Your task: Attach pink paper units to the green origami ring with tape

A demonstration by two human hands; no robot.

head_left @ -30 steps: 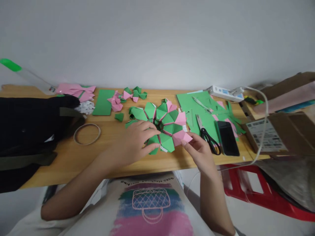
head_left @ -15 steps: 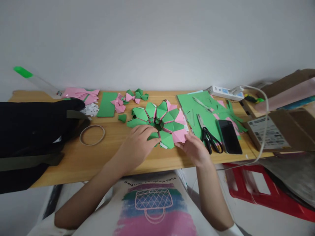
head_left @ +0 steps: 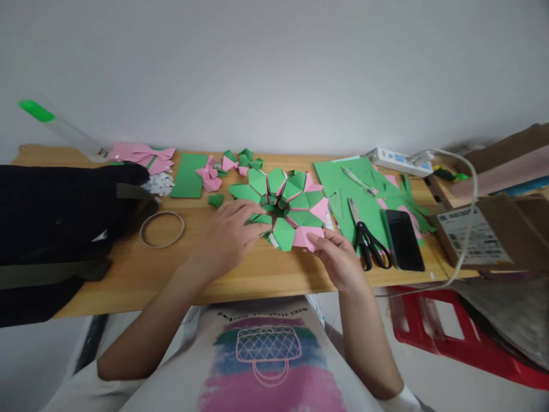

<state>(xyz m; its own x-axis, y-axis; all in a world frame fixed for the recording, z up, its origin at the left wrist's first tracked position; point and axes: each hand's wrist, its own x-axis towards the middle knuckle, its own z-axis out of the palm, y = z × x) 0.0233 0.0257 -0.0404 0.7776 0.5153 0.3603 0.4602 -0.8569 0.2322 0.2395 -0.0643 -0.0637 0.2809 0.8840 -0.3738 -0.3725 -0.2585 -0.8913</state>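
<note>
A ring of folded green and pink paper pieces [head_left: 305, 200], like a paper flower, is held above the near middle of the wooden table [head_left: 266, 280]. My left hand [head_left: 229, 232] grips its left front side, thumb and fingers closed around a green petal that it partly hides. On the right front, my right hand [head_left: 337, 252] pinches a pink petal between thumb and fingers. A small white tab shows at the front edge of the ring, between the hands. Behind it lie smaller folded pink and green pieces [head_left: 210, 174].
A tape roll ring [head_left: 162, 230] and a black bag [head_left: 64, 217] are on the left. To the right lie scissors [head_left: 364, 234], a phone [head_left: 404, 240], green sheets [head_left: 332, 177] and a power strip [head_left: 401, 161]. A cardboard box [head_left: 493, 229] stands at the far right.
The paper ring has turned slightly, its pink front petal shifting left and toward me. Both hands keep their grip, and the camera view has shifted a little.
</note>
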